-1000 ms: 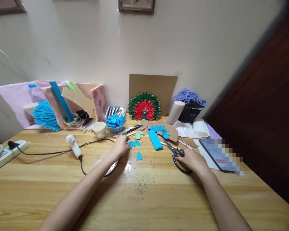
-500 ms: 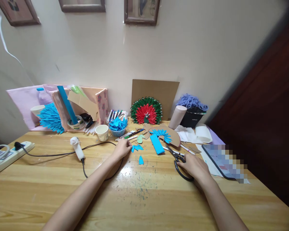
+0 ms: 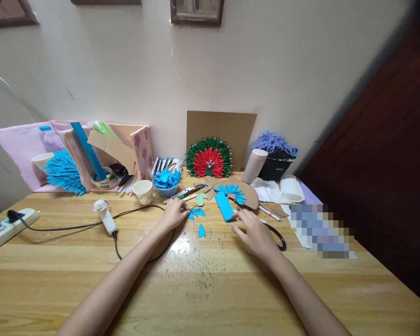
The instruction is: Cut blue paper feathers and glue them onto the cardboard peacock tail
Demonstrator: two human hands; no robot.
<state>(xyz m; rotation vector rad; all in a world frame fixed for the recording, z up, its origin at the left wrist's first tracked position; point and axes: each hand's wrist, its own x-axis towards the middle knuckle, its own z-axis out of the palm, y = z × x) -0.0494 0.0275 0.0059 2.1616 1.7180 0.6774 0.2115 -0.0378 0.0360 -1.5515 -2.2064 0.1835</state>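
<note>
"How do the arms lie?"

"Both forearms (image 3: pixel 121 268) slant inward from the near edge of the bench (image 3: pixel 210 308), palms down. Between the hands, a lone blue petal (image 3: pixel 202 230) lies flat."

"What have the hands got?"

"The right hand (image 3: pixel 254 233) is loosely spread, nothing visibly in its grasp. Black scissors (image 3: pixel 283 239) show one handle loop on its side toward the bench's right edge. The left hand (image 3: pixel 175 213) is curled, fingertips at pointed blue cutouts (image 3: pixel 197 213); I can't tell whether it pinches one."

"Which step, then?"

"I'd judge it a reach for the folded blue paper (image 3: pixel 224 206), whose near end is right at the right fingertips; contact is unclear. Taking it calls for closing thumb and fingers there, leaving the cutouts undisturbed."

"And farther off?"

"A cardboard piece (image 3: pixel 253 198) with a blue petal fan, then a red-and-green paper peacock (image 3: pixel 210 158) by the far edge."
</note>
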